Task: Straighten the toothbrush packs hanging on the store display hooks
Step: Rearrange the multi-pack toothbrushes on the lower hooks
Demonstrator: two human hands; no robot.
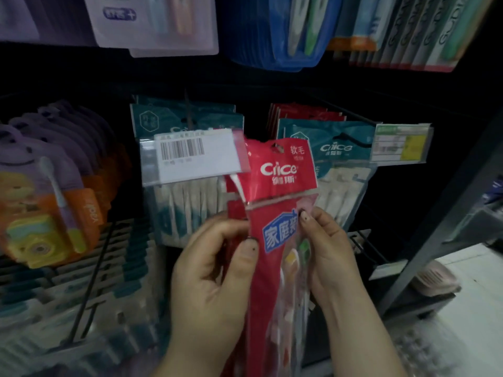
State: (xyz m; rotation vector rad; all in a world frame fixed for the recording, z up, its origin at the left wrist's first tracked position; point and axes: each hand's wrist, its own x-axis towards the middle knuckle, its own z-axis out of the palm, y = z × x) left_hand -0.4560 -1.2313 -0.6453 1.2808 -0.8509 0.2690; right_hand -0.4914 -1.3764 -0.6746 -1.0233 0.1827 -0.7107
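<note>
Red toothbrush pack [275, 213] sits between both hands, off any hook, held upright in front of the display. Left hand [215, 270] is clamped on the pack's left edge, thumb [246, 251] pressed on the front, other fingers curled behind. Right hand [329, 251] is pinched on the pack's right edge, a bit higher up than the left hand, fingertips [306, 216] on the clear film just below the header card. The header rises above both hands; the pack's lower part runs down between the wrists and out of frame.

Pack look: red header card with white "Cnice" logo, hang hole near the top, slightly tilted and creased. Below it a clear bag with a red backing, a blue-and-white label, and coloured toothbrush heads showing through, blurred. A second red pack seems to sit behind it on the left-hand side; cannot tell for sure.

Just above the left hand: a white barcode price tag [194, 155] in a clear holder, with teal toothbrush packs [187, 126] hanging behind it. Above the right hand: more teal packs [337, 148] in front of red ones, and a yellow-green price tag [401, 144] further right. Well left of the left hand: purple and orange kids' toothbrush packs [49, 186].
</note>
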